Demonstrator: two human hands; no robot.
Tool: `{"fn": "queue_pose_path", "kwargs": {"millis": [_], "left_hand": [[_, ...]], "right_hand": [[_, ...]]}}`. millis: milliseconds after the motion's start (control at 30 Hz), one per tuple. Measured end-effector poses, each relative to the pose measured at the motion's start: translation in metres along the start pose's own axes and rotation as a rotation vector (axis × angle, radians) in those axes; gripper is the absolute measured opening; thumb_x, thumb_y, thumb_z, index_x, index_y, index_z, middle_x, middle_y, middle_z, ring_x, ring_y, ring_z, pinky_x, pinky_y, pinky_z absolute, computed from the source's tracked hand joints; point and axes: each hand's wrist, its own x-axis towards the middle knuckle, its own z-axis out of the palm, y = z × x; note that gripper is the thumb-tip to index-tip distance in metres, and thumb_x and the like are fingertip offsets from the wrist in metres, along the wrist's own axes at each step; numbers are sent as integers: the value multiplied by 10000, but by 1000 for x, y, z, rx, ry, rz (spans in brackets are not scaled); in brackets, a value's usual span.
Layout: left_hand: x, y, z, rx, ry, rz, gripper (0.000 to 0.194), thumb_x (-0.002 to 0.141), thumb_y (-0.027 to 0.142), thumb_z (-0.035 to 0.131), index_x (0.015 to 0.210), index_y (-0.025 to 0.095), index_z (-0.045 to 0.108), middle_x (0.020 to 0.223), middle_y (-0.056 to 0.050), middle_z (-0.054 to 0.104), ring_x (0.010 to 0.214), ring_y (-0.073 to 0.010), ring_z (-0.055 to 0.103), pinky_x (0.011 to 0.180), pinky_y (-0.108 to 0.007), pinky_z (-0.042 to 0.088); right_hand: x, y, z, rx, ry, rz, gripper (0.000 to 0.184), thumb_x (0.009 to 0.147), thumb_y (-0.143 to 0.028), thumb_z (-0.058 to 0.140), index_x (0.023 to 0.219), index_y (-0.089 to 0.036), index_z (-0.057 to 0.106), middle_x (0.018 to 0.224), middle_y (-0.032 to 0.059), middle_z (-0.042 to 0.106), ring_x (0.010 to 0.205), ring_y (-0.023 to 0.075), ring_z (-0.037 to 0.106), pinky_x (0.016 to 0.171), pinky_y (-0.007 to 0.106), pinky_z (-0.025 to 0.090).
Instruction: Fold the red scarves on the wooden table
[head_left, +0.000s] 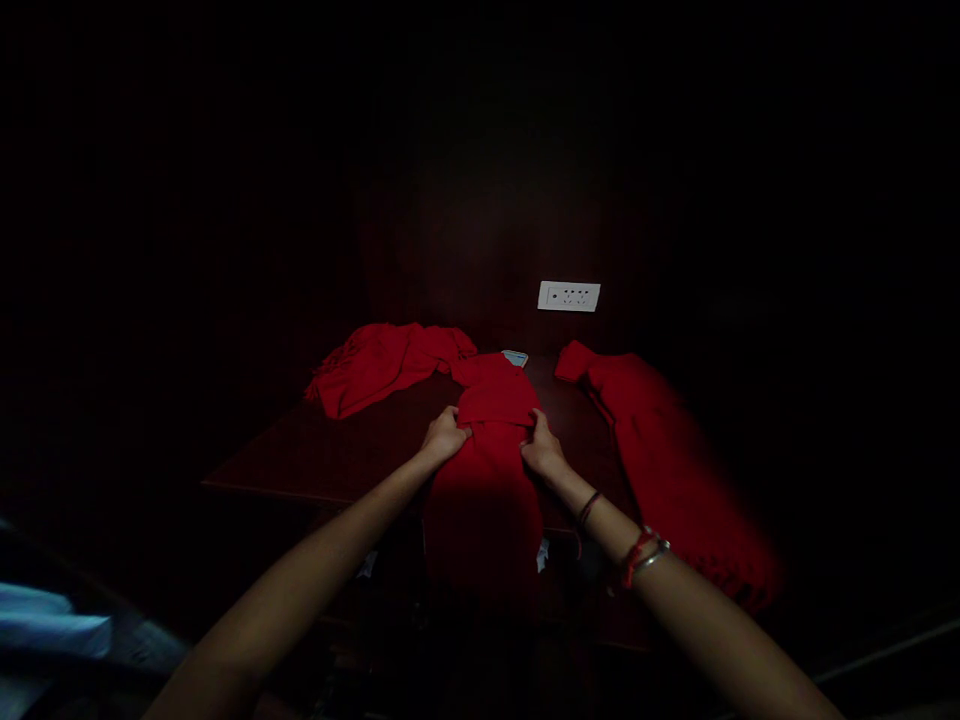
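A red cloth garment (487,470) lies across the middle of a dark wooden table (315,460) and hangs over its near edge. My left hand (444,436) is closed on the garment's left side. On the right side my right hand (541,450) pinches the same cloth. Both hands grip it at about the same height, a fold's width apart. Bangles and a red thread sit on my right wrist.
A second red garment (382,365) lies crumpled at the table's far left. A third red cloth (675,470) drapes over the right edge. A white socket plate (568,296) is on the dark wall behind. The room is very dim. Something pale blue (52,625) shows at lower left.
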Motion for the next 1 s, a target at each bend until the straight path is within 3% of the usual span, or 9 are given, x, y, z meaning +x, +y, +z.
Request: {"fn": "queue_pose_path", "kwargs": {"millis": [200, 267, 467, 600, 767, 900, 1000], "left_hand": [[6, -10, -2, 61, 19, 1, 247, 663, 260, 536, 907, 233, 508, 874, -38, 614, 775, -183, 570, 647, -241, 404], [6, -9, -2, 79, -3, 18, 259, 661, 268, 543, 914, 234, 502, 908, -47, 611, 802, -191, 570, 656, -242, 404], [-7, 1, -5, 104, -80, 51, 389, 687, 359, 517, 1034, 200, 443, 1010, -97, 577, 873, -216, 555, 687, -257, 402], [-16, -6, -10, 192, -91, 39, 519, 642, 374, 577, 1103, 208, 405, 978, -99, 589, 866, -228, 556, 681, -273, 401], [-4, -7, -7, 262, -32, 13, 448, 705, 334, 524, 1120, 234, 387, 920, -81, 609, 854, -207, 565, 673, -275, 404], [15, 6, 4, 206, 1, -32, 414, 700, 341, 531, 1071, 193, 423, 1002, -133, 572, 907, -228, 548, 699, -287, 400], [13, 7, 6, 201, 2, -17, 439, 693, 339, 542, 1076, 171, 409, 1019, -143, 558, 922, -227, 540, 715, -282, 395]], "right_hand": [[11, 13, -17, 122, 153, -41, 551, 617, -173, 456, 1151, -190, 325, 667, -19, 515, 615, 131, 517, 585, 227, 409], [13, 20, -24, 116, 150, -26, 532, 601, -149, 452, 1123, -197, 358, 655, -26, 508, 596, 125, 506, 569, 223, 403], [-8, 26, -22, 109, -50, -93, 715, 599, -211, 530, 1251, -186, 236, 955, 50, 542, 805, 159, 526, 702, 262, 413], [-22, 26, -27, -62, -58, -152, 747, 607, -136, 516, 1284, -222, 211, 1002, 54, 541, 839, 175, 541, 754, 276, 399], [0, 28, -37, -300, 19, -196, 583, 656, -101, 453, 1225, -181, 353, 943, 101, 582, 861, 220, 552, 741, 287, 396], [24, 21, -33, -313, 62, -192, 605, 669, -91, 437, 1255, -158, 300, 967, 144, 576, 875, 247, 550, 741, 317, 392], [19, 21, -32, -228, 20, -155, 698, 650, -142, 501, 1289, -129, 219, 998, 144, 561, 882, 243, 545, 750, 312, 394]]}}
